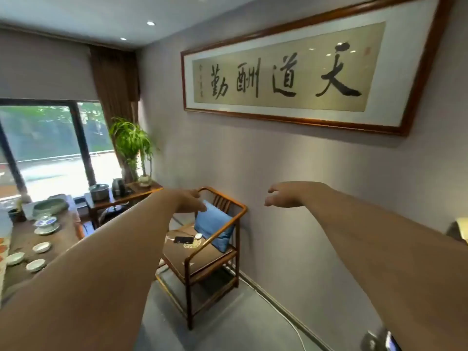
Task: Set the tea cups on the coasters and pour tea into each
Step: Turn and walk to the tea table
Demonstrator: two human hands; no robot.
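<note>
Fingers of both hands, left (188, 200) and right (283, 196), loosely spread, holding nothing. Likely nothing started; next, reach 3 pale shallow ceramic cups (35, 264) on dark wooden surface (60, 236).

At the lower left of the frame a dark wooden tea table (63, 236) carries three small pale cups (35, 264) in a loose cluster toward its near end. Further up sits a blue-and-white lidded bowl (46, 222) on a saucer, and beyond it, toward the upper left, a wide grey-green basin (50, 206). A patterned cloth (3, 254) runs along the left edge.
</note>
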